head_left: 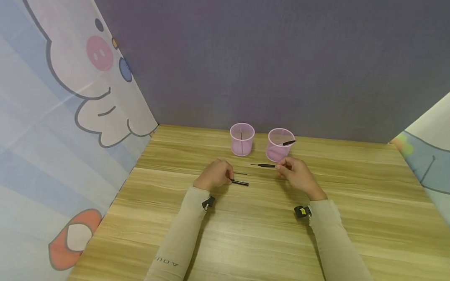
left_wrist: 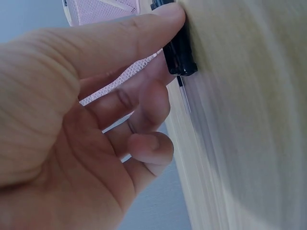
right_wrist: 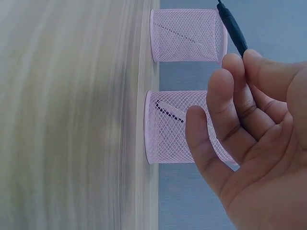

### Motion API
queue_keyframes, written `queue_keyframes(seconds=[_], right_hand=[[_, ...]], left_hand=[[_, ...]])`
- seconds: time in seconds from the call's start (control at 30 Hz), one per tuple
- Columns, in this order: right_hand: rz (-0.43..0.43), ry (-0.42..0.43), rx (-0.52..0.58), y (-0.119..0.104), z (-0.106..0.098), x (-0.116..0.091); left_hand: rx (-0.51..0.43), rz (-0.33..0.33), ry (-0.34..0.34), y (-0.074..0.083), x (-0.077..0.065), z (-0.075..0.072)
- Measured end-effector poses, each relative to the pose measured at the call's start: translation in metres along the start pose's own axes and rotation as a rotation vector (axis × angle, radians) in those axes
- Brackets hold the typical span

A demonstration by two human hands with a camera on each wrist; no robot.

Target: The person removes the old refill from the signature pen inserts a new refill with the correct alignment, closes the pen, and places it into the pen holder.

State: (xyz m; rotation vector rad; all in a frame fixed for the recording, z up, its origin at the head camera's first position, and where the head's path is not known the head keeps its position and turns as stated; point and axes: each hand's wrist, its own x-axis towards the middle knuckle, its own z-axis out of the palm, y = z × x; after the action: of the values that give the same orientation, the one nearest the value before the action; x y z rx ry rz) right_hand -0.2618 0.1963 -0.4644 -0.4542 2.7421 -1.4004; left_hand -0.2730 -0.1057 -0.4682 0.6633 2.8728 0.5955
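Note:
My left hand (head_left: 217,173) pinches a slim black stick-like thing (head_left: 240,182) low over the table, the thumb on its side. In the left wrist view that black thing (left_wrist: 180,50) has a squared end; its exact kind is unclear. A thin rod (head_left: 241,173) lies just beyond it, partly hidden by the hand. Between thumb and fingertips, my right hand (head_left: 297,174) holds a small screwdriver-like tool (head_left: 266,165) by its black handle, its thin shaft pointing left. In the right wrist view the tool (right_wrist: 232,28) is seen above the curled fingers.
Two pink mesh cups stand near the back wall. A thin dark stick (head_left: 241,141) is in the left cup (head_left: 236,148). The right cup (head_left: 273,153), just behind my right hand, holds a black-handled tool (head_left: 289,142) leaning over its rim. Patterned cloth (head_left: 40,149) hangs at the left.

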Motion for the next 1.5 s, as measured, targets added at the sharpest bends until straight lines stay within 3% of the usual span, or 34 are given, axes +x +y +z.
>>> queue_keyframes(seconds=[0.5, 0.77, 1.5], right_hand=[[-0.001, 0.000, 0.010, -0.001, -0.001, -0.001], [-0.010, 0.016, -0.009, 0.003, -0.003, 0.000], [0.000, 0.021, 0.001, 0.008, -0.007, -0.001]], left_hand=[[-0.040, 0.038, -0.015, -0.002, 0.000, 0.000], [-0.129, 0.086, 0.016, -0.004, 0.000, -0.002], [-0.378, 0.081, 0.063, -0.019, -0.001, -0.011]])
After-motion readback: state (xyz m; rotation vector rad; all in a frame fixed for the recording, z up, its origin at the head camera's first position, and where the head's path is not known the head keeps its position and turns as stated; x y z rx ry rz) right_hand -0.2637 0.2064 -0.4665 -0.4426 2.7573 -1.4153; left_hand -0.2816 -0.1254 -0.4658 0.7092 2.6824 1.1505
